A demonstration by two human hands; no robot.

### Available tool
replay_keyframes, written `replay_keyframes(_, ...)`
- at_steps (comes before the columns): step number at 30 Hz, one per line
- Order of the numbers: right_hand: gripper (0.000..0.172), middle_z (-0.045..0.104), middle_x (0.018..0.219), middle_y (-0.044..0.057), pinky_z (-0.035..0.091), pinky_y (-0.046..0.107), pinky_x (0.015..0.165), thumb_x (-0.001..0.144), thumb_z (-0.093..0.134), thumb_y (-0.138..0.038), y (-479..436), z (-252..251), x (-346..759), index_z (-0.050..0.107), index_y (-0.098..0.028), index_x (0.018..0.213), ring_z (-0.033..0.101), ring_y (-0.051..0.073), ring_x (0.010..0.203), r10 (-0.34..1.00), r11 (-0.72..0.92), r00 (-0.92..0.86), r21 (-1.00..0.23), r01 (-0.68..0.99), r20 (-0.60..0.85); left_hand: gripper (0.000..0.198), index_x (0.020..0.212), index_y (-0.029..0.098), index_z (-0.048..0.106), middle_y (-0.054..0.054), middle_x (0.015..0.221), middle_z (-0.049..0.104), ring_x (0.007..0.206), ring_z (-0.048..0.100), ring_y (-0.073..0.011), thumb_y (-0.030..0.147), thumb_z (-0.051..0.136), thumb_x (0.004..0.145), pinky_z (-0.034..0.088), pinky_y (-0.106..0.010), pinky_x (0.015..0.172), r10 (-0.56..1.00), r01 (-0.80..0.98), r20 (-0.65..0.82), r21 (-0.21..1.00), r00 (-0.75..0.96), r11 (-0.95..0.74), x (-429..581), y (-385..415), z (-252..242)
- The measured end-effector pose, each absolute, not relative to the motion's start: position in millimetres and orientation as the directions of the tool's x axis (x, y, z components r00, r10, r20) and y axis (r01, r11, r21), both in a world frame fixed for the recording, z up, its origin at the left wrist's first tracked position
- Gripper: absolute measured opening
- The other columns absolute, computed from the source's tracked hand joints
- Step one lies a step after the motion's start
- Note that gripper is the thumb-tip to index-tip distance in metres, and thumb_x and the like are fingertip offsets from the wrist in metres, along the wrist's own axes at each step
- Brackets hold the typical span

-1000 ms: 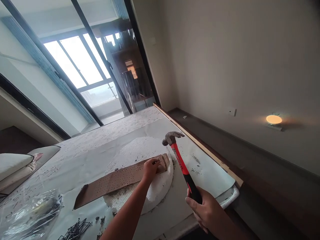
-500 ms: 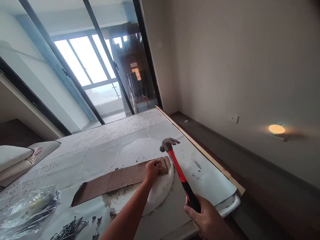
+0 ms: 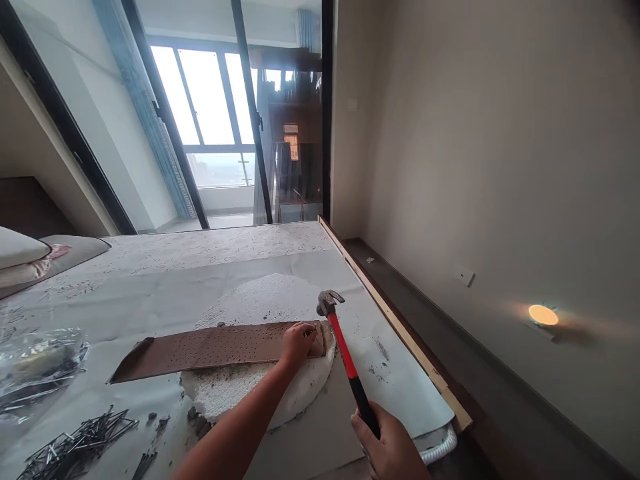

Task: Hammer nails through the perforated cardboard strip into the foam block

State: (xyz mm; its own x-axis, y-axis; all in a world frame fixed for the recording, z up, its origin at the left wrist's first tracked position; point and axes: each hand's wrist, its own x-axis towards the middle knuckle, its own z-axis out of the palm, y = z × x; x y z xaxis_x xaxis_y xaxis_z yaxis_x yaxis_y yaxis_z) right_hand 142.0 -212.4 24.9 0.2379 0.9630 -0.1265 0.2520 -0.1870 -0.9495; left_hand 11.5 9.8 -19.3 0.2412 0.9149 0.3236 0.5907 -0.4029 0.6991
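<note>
My right hand [image 3: 387,443] is wrapped round the black grip of a claw hammer [image 3: 345,350] with a red and black handle. Its steel head is raised just beyond the right end of a brown strip [image 3: 210,350] dotted with small holes. At that end rests my left hand [image 3: 299,343], fingers curled in a pinch; whatever they hold is too small to make out. Under the strip lies a round white foam slab [image 3: 273,293], its surface rough and crumbly. Long dark nails [image 3: 75,443] are heaped at the lower left.
A clear plastic bag [image 3: 40,373] with dark contents lies at the left. Grey crumbs [image 3: 200,421] dot the pale sheet. A wooden edge strip [image 3: 395,320] runs along the right side, beside a floor gap and a wall with a lit lamp [image 3: 543,315]. Folded bedding [image 3: 30,257] sits far left.
My view has turned and levelled, so the scene appears rotated. The hammer head is slightly lower over the strip's end. My left hand keeps its pinch at the same end.
</note>
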Motion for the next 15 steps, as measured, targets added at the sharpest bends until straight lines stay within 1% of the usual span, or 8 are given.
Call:
replay_keyframes(5, 0.043, 0.064, 0.072, 0.01, 0.041, 0.03, 0.066, 0.078, 0.044, -0.057, -205.9, 19.3, 138.9, 0.059, -0.017, 0.078, 0.06, 0.026, 0.075, 0.967, -0.219, 0.205, -0.911, 0.349, -0.153, 0.015, 0.07, 0.018, 0.071, -0.007, 0.078, 0.071, 0.077, 0.062, -0.0219, 0.021, 0.057, 0.071, 0.043, -0.032, 0.072, 0.908, 0.591, 0.337, 0.69, 0.249, -0.419, 11.5, 7.8, -25.7)
replay_keyframes(8, 0.047, 0.064, 0.069, 0.01, 0.042, 0.03, 0.065, 0.077, 0.043, -0.06, -206.3, 12.3, 140.4, 0.06, -0.017, 0.077, 0.06, 0.025, 0.07, 0.973, -0.194, 0.191, -0.903, 0.382, -0.129, 0.015, 0.066, 0.019, 0.071, -0.007, 0.076, 0.07, 0.074, 0.062, -0.0224, 0.021, 0.057, 0.07, 0.043, -0.031, 0.069, 0.904, 0.589, 0.356, 0.688, 0.234, -0.424, 11.1, 4.8, -26.3)
replay_keyframes(11, 0.054, 0.062, 0.064, 0.007, 0.042, 0.029, 0.059, 0.077, 0.039, -0.066, -208.6, 8.6, 142.2, 0.06, -0.017, 0.08, 0.059, 0.023, 0.062, 0.969, -0.223, 0.184, -0.901, 0.372, -0.164, 0.017, 0.066, 0.02, 0.071, -0.008, 0.079, 0.07, 0.075, 0.061, -0.0219, 0.024, 0.055, 0.073, 0.042, -0.03, 0.066, 0.917, 0.629, 0.309, 0.669, 0.251, -0.397, 10.9, 1.9, -24.2)
replay_keyframes(13, 0.055, 0.064, 0.067, 0.008, 0.043, 0.029, 0.06, 0.076, 0.039, -0.068, -209.5, 9.3, 141.8, 0.061, -0.017, 0.08, 0.06, 0.023, 0.065, 0.961, -0.262, 0.185, -0.887, 0.381, -0.205, 0.021, 0.069, 0.019, 0.07, -0.008, 0.082, 0.069, 0.076, 0.061, -0.0214, 0.025, 0.052, 0.075, 0.041, -0.029, 0.066, 0.93, 0.679, 0.257, 0.636, 0.263, -0.367, 11.0, 0.5, -22.1)
replay_keyframes(15, 0.056, 0.065, 0.072, 0.01, 0.043, 0.029, 0.065, 0.075, 0.039, -0.067, -209.5, 10.6, 140.0, 0.061, -0.016, 0.078, 0.061, 0.024, 0.072, 0.962, -0.262, 0.177, -0.873, 0.411, -0.206, 0.022, 0.07, 0.017, 0.07, -0.008, 0.084, 0.069, 0.077, 0.061, -0.0216, 0.025, 0.05, 0.076, 0.04, -0.03, 0.066, 0.937, 0.711, 0.231, 0.61, 0.264, -0.351, 11.1, -0.3, -20.9)
